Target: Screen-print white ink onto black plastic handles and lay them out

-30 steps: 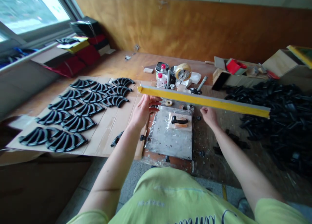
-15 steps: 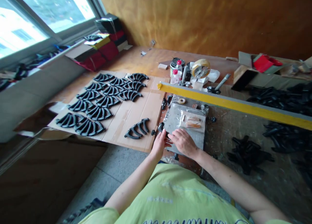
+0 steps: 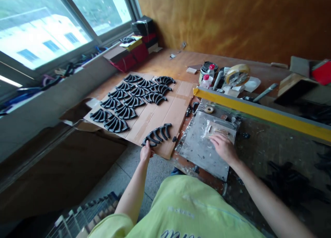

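Note:
My left hand [image 3: 146, 152] is at the near edge of the cardboard sheet [image 3: 144, 126], its thumb and fingers closed on the end of a black curved piece at the near end of a short row. The row of black curved pieces [image 3: 161, 132] lies side by side on the cardboard. My right hand [image 3: 223, 149] is over the grey metal plate [image 3: 196, 141], fingertips bunched at the small tan sticks [image 3: 221, 131] on a clear plastic sheet. What its fingers grip is hidden.
Fanned groups of black curved pieces [image 3: 125, 112] cover the cardboard's left side. A yellow-edged bar [image 3: 258, 108] crosses behind the plate. Beyond it stand red-capped bottles [image 3: 207, 80] and a tape roll [image 3: 238, 74]. Dark pieces [image 3: 289, 182] are piled at right.
My left hand has moved left from the plate to the row, which now has another black piece at its near end. My right hand has moved to the tan sticks. The view has turned left.

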The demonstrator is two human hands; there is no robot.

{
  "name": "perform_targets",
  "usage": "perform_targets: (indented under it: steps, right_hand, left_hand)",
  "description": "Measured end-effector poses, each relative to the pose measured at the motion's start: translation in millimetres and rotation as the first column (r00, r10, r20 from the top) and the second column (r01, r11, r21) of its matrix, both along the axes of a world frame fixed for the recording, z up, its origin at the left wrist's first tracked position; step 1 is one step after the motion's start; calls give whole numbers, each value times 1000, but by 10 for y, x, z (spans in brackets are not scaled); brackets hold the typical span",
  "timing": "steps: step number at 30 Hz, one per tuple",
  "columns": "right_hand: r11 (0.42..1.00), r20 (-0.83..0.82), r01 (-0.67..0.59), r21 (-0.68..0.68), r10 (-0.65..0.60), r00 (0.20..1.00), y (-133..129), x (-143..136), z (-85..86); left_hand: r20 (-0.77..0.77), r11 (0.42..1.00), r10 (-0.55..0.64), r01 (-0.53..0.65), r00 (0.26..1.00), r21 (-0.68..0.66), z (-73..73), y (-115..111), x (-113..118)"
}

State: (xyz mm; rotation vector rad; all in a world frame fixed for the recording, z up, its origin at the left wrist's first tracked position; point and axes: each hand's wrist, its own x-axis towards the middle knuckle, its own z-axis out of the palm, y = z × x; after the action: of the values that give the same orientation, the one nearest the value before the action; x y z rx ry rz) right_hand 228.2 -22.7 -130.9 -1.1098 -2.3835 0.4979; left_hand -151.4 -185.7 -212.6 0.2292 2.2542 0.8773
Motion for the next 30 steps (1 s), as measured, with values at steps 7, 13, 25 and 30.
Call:
perform_targets:
  steps: [7,13,25,30]
  right_hand:
    - [913,186,-336,-230,381,906,98,-1847,-233]
    - [872,373,-279,-403,435,820,163,-2480,-479]
    - [884,367,-74,-461,266,891,-72,-2772,-503]
    - [872,302,37,-489,129,945,107,-2969,-531]
  left_hand:
    - [-282,999,0,9,959,31,47,-62,191]
    - [-513,964,-230,267,827,-2,75,75,478]
    - [-497,933,-357,322,791,-158,83,345,208]
    - [-638,867,-468,459,612,-195,38,819,-308]
